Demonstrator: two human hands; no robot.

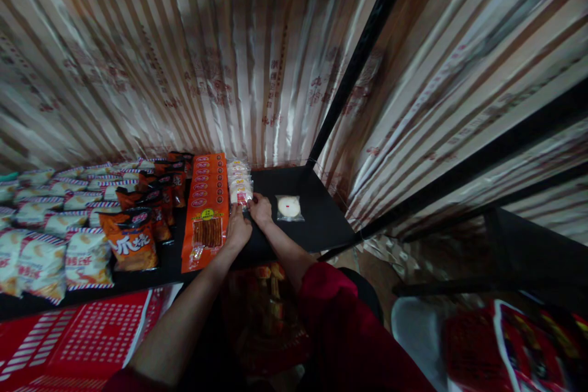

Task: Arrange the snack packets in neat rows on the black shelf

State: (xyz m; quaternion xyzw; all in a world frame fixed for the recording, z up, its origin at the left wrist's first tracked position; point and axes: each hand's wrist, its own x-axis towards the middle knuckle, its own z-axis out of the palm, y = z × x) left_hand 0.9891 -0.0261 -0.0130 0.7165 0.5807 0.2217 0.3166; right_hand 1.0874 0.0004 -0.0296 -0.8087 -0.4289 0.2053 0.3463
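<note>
A row of white, clear-wrapped snack packets [239, 173] overlaps front to back on the black shelf. My left hand [239, 229] has its fingers closed on the near edge of the front packet. At that packet's right edge, my right hand [261, 208] grips with bent fingers. My hands partly cover the front packet. A single round white snack in a clear wrapper [288, 207] lies flat to the right, apart from both hands. Just left of the row are overlapping orange snack packs [205, 220].
Orange-and-black chip bags [131, 242] and white chip bags [87, 260] stand in rows on the left of the black shelf [316, 220]. A red basket [98, 334] is below. A black post [349, 89] rises behind, before a striped curtain [229, 61].
</note>
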